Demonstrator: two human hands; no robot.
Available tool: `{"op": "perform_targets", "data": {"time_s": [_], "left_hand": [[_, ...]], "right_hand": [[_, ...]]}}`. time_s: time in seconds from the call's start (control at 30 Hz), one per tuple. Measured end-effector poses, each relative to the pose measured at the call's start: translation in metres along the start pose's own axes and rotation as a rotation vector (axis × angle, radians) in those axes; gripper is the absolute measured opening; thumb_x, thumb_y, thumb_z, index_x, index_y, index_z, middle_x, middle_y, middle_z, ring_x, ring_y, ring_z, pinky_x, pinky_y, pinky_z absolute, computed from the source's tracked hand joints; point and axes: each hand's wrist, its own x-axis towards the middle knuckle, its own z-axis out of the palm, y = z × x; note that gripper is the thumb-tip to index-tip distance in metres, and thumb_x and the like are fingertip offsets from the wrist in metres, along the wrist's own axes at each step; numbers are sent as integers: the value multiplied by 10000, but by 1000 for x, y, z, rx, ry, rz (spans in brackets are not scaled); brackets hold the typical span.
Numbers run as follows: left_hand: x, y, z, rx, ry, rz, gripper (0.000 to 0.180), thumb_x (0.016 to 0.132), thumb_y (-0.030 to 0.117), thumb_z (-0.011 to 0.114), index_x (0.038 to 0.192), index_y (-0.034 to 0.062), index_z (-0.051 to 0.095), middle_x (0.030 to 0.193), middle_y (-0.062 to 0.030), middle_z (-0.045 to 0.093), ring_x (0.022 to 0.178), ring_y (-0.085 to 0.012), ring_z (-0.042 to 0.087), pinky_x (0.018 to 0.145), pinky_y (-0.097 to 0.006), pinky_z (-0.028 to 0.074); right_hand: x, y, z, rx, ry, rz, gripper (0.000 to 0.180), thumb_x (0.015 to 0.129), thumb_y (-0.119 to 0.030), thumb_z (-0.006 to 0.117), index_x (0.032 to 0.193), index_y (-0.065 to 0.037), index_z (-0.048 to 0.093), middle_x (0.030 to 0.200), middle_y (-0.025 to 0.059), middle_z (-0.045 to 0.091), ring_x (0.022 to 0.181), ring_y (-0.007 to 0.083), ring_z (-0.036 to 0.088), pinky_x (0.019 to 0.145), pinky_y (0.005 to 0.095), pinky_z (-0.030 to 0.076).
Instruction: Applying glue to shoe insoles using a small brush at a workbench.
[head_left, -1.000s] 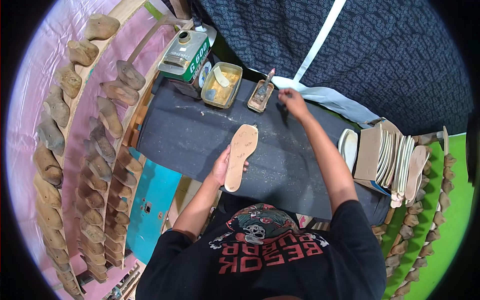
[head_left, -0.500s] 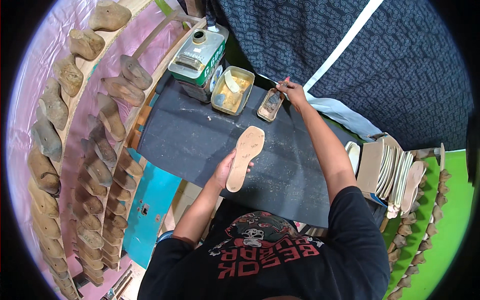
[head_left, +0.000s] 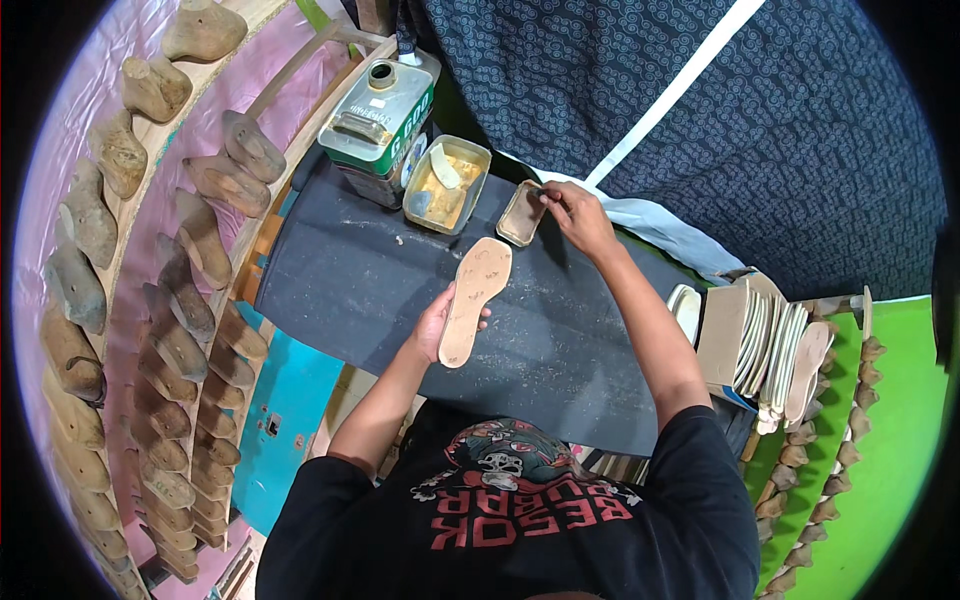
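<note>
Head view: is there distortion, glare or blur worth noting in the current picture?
Head view: strong fisheye curve, black corners, rows of wooden shoe lasts bowing along the left side; head view: pale sheen on the pink sheeting; head view: insole in the left hand sharp enough to show dark marks.

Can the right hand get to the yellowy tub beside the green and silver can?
Probably yes. The tub is open on top, and only the shallow little tray seems to lie between it and the right hand.
</note>
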Motion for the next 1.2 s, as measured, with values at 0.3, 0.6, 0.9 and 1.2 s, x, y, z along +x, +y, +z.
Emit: {"op": "perform_targets", "data": {"time_s": [0.3,0.6,0.9,1.2], "left_hand": [[10,-2,10,1,57,-32,517,1056,480,404,1381,104,545,1032,-153,709,846,-238,699,756,-345,589],[17,-2,6,23,74,-32,539,1042,514,420,1392,122,538,1034,-149,711,809,-230,692,724,-332,580],[15,-1,-4,12,67,4,518,1056,467,420,1399,94,527,1125,-133,695,906,-234,700,762,-357,592],[23,2,0,90,59,3,515,1061,439,417,1409,71,513,1213,-122,670,972,-249,695,786,-383,593]], "right_hand": [[-11,-4,21,-86,-77,-20,142,966,-166,582,1009,-33,607,931,174,659,910,398,642,788,487,505],[11,-3,24,34,-43,66,220,984,-226,582,990,-10,624,903,232,685,876,420,667,770,491,520],[1,-25,24,24,-165,153,244,980,-222,587,1013,17,626,926,242,687,878,433,663,771,494,509],[8,-6,31,31,5,86,223,983,-217,574,1006,3,610,926,228,676,907,436,651,797,503,504]]}}
